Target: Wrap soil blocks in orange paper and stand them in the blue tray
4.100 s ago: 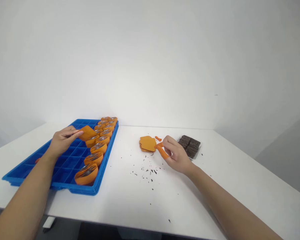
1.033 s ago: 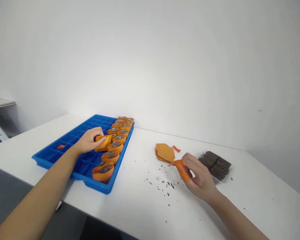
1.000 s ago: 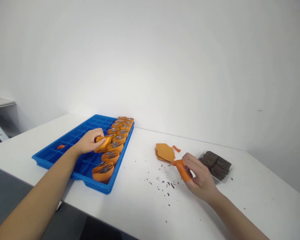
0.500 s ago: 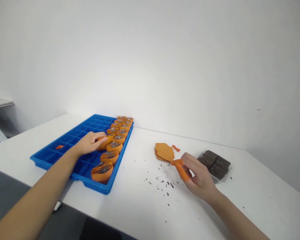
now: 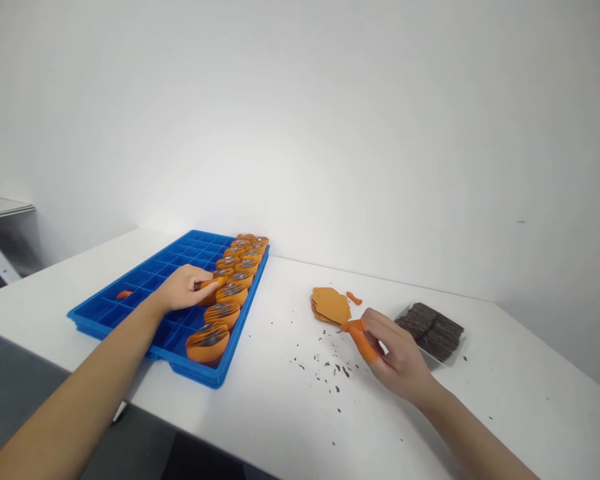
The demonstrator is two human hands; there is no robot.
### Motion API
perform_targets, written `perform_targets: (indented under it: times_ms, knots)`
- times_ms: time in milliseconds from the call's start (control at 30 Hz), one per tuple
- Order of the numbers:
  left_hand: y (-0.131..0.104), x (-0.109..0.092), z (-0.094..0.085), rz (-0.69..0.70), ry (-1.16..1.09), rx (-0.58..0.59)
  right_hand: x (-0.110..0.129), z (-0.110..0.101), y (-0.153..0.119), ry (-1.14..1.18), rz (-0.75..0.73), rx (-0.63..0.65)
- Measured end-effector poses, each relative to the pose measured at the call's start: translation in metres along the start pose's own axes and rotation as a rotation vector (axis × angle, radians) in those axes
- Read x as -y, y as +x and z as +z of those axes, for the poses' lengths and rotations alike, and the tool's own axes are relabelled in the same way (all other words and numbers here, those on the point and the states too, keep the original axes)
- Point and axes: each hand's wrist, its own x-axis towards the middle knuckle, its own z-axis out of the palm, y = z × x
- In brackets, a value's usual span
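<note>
Left hand (image 5: 186, 288) pinches orange folded bundle (image 5: 211, 293) at blue compartment tray (image 5: 195, 372), second column from right | right hand (image 5: 397, 357), wearing orange finger cots (image 5: 365, 348), curls at orange sheet stack (image 5: 333, 305); grip unclear | right column filled, second part-filled; held bundle unreleased, sheets left on table (image 5: 270, 413)

One left hand (image 5: 184, 289) and one right hand (image 5: 396, 359) are seen, with two orange finger sleeves (image 5: 364, 345) worn. Counted are two loose orange pieces (image 5: 354, 298), one card pile (image 5: 331, 305), two dark strip stacks (image 5: 442, 339) and over ten orange bundles (image 5: 233, 295).
</note>
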Motion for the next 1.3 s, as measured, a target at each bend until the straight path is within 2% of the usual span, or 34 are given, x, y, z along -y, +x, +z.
perform_targets:
  times_ms: [200, 333, 633, 1000, 1300]
  knots:
    - [0.0, 0.001, 0.0, 0.002, 0.037, 0.025, -0.002, 0.0, 0.0, -0.015, 0.001, -0.004]
    - [0.0, 0.003, -0.001, 0.033, 0.05, 0.086, -0.005, 0.001, -0.001, -0.007, 0.001, 0.009]
    - [0.001, 0.004, 0.0, 0.02, 0.059, 0.133, -0.009, 0.003, -0.009, -0.016, 0.12, 0.037]
    - [-0.003, 0.006, 0.004, -0.081, 0.028, 0.026, -0.011, 0.002, -0.01, -0.035, 0.18, 0.075]
    - [0.001, 0.012, 0.012, -0.075, -0.016, -0.011, -0.015, 0.005, -0.012, -0.042, 0.198, 0.048]
